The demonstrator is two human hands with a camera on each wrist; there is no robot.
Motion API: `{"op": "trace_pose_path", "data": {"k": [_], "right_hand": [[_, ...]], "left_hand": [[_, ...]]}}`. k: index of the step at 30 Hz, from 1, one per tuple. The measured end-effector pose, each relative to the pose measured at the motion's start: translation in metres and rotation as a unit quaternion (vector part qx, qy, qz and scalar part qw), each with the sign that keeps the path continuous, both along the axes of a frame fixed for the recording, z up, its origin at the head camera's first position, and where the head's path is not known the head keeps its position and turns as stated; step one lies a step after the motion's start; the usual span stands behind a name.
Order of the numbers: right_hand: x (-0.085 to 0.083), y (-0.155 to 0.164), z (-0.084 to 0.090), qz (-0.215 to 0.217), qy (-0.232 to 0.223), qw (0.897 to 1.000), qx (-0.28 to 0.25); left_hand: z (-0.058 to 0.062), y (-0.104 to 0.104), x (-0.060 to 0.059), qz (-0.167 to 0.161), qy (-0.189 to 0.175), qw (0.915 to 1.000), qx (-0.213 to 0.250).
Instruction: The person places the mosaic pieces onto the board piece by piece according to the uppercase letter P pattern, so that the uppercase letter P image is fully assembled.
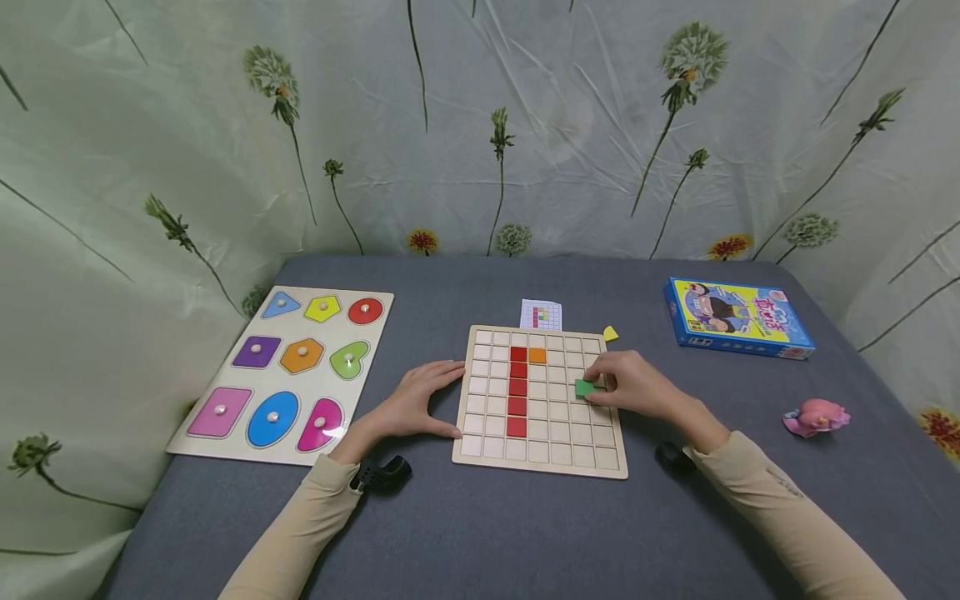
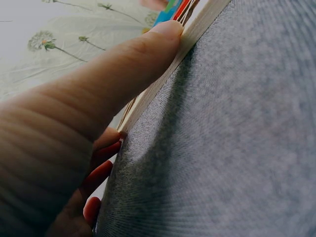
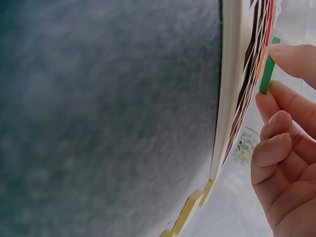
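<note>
- Left hand (image 1: 412,404): I see it at the left side of the wooden grid board (image 1: 560,433), fingers and thumb spread well apart; in the left wrist view the thumb tip rests on the board's edge. It has hold of nothing else that I can make out.
- Right hand (image 1: 637,387): its thumb and index finger pinch a green tile (image 1: 582,389), with the remaining fingers curled in towards the palm.
- Position of the green tile: over the right-hand part of the grid. I cannot tell whether it touches the board.
- Grid board: lies flat before the person. I count five red tiles (image 1: 517,387) in one column, with one orange tile (image 1: 537,356) just right of the topmost.
- Beyond the board: a printed card (image 1: 541,315) at its far edge and a yellow piece (image 1: 611,333) by its far right corner.
- Left of the board: a shape puzzle (image 1: 258,379) with nine knobbed pieces in several colours.
- Right of the board: a blue and yellow box (image 1: 738,318), with a pink toy (image 1: 817,417) nearer the person.
- Support: a dark grey tabletop (image 1: 525,533).
</note>
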State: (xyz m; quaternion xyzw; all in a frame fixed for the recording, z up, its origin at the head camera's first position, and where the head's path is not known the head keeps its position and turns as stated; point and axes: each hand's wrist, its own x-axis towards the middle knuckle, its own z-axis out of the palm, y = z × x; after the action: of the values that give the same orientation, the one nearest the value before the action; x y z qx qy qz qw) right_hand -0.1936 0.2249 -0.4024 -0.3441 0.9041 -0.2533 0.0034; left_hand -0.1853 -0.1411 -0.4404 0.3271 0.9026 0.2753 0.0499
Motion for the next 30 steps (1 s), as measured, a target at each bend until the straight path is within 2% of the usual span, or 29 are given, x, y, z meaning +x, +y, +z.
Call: {"op": "trace_pose_path", "data": {"k": [21,30], "right_hand": [[-0.007,-0.024,0.004,0.008,-0.009,0.999,0.042],[-0.011,-0.036,0.005,0.010,-0.011,0.999,0.048]], "left_hand": [[-0.001,0.001,0.001,0.003,-0.009,0.9999,0.005],[0.001,0.001,0.000,0.002,-0.001,1.0000,0.008]]}}
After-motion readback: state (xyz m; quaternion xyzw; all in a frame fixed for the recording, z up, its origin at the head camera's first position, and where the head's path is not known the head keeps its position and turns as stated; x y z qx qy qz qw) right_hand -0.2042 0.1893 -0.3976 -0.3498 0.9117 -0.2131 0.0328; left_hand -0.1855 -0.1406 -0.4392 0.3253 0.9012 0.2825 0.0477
